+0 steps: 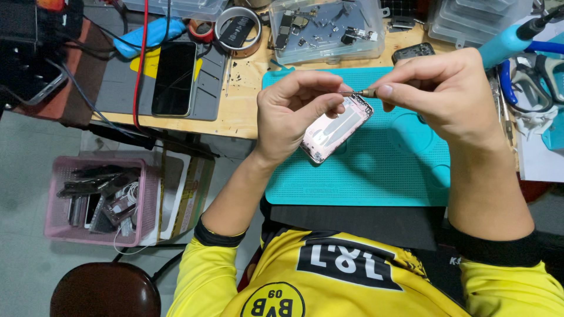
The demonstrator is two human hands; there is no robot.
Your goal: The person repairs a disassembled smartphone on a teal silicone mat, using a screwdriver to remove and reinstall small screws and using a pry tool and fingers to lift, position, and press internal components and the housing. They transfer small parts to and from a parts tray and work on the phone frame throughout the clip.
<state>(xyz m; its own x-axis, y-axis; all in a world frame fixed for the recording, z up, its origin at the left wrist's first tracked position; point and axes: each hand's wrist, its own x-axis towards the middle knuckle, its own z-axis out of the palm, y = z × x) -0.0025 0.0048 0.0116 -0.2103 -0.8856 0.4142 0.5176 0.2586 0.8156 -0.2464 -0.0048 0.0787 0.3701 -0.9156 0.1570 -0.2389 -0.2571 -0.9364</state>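
My left hand (pixel 296 111) holds a pink phone back housing (pixel 337 130) tilted above a teal work mat (pixel 376 170), inner side up. The fingers pinch near its top edge. My right hand (pixel 449 94) is closed around a small screwdriver (pixel 365 93) whose tip points left at the housing's upper corner, next to my left fingertips. Both hands meet over the mat's upper middle. The screwdriver's handle is hidden inside my right hand.
A black phone (pixel 174 78) lies on a grey mat (pixel 205 88) at the left. A clear box of small parts (pixel 326 29) and tape rolls (pixel 237 29) sit behind. Pliers (pixel 540 82) and a blue-handled tool (pixel 511 40) lie right. A pink basket (pixel 100 199) stands on the floor.
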